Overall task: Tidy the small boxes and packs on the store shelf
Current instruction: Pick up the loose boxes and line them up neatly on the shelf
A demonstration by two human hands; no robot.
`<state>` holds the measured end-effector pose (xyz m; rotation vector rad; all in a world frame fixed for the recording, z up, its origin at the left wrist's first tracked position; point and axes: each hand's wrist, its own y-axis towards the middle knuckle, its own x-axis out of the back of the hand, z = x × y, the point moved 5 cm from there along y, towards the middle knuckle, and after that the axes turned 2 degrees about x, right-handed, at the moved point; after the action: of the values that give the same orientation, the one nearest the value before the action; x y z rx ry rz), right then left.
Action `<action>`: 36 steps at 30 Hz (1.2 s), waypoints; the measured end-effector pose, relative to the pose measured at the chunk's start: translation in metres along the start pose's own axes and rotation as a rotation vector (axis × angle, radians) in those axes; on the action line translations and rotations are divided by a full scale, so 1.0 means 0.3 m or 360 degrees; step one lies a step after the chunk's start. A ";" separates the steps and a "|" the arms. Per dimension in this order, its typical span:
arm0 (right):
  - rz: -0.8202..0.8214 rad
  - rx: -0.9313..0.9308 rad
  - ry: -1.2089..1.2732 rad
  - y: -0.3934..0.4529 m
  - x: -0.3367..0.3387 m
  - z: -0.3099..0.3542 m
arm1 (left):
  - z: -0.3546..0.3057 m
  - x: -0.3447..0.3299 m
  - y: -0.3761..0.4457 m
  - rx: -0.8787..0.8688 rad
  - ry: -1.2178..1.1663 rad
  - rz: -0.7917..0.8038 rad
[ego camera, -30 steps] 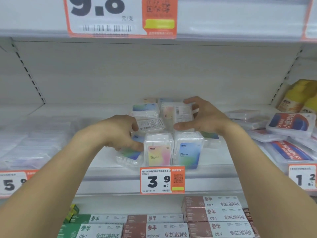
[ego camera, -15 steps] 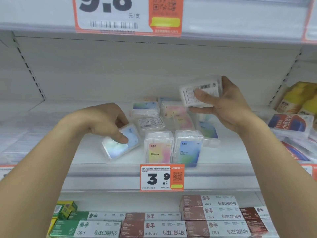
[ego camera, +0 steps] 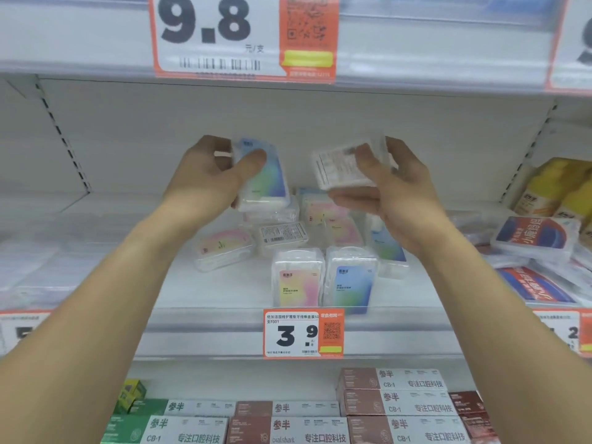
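Note:
My left hand (ego camera: 205, 177) holds a clear floss box with a blue-green label (ego camera: 267, 181) raised above the shelf (ego camera: 224, 328). My right hand (ego camera: 394, 193) grips another clear box (ego camera: 339, 168), its white barcode side facing me, at the same height. Below them lies a loose heap of the same boxes: a pink one flat on its side (ego camera: 224, 248), one showing its barcode label (ego camera: 282, 235), a pink one leaning behind (ego camera: 330, 222). At the shelf front two boxes stand upright side by side, pink (ego camera: 298, 278) and blue (ego camera: 350, 278).
A 3.9 price tag (ego camera: 302, 333) hangs on the shelf edge. Flat red-and-blue packs (ego camera: 538, 238) and yellow bottles (ego camera: 557, 187) sit at the right. Clear packs (ego camera: 38, 257) fill the left. Toothpaste cartons (ego camera: 397, 408) line the shelf below. The upper shelf edge (ego camera: 96, 43) carries a 9.8 tag.
My left hand picked the blue-green box off the shelf and lifted it up. My right hand lifted a box from the heap and holds it high, now tilted.

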<state>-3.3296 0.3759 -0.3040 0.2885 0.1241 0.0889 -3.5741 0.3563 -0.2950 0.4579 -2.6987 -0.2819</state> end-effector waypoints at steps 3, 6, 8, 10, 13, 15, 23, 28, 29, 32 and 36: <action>0.0186 -0.0153 0.0672 0.006 -0.014 -0.013 | -0.018 -0.038 -0.018 -0.0026 -0.0152 0.0069; 0.0171 -0.0129 0.0669 0.004 -0.012 -0.023 | -0.041 -0.070 -0.045 -0.0033 -0.0366 0.0204; 0.0142 -0.0057 0.0522 -0.007 -0.007 -0.028 | -0.056 -0.086 -0.060 -0.0053 -0.0443 0.0260; 0.0168 -0.0040 0.0582 -0.018 -0.004 -0.031 | -0.073 -0.095 -0.073 -0.0091 -0.0448 0.0276; 0.0256 -0.0019 0.0680 -0.033 0.004 -0.016 | -0.091 -0.107 -0.084 -0.0136 -0.0471 0.0312; 0.0266 0.0006 0.0610 -0.039 0.014 -0.002 | -0.102 -0.117 -0.090 -0.0167 -0.0471 0.0326; 0.0081 0.0280 -0.0284 -0.067 0.133 0.086 | -0.118 -0.180 -0.117 -0.0222 -0.0383 0.0366; 0.0052 0.0125 -0.0598 -0.108 0.255 0.122 | -0.150 -0.209 -0.134 -0.0324 -0.0258 0.0278; 0.0056 0.0073 -0.0707 -0.113 0.273 0.119 | -0.152 -0.213 -0.132 -0.0341 -0.0228 0.0271; 0.0202 -0.0103 -0.0961 -0.122 0.292 0.070 | -0.150 -0.231 -0.127 -0.0366 -0.0108 0.0312; 0.0561 -0.0432 -0.0936 -0.144 0.259 -0.026 | -0.115 -0.258 -0.118 -0.0323 -0.0010 0.0454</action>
<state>-3.2510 0.3450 -0.3324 0.0539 -0.5221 0.3625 -3.4830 0.3462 -0.2993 0.0123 -2.6601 -0.4684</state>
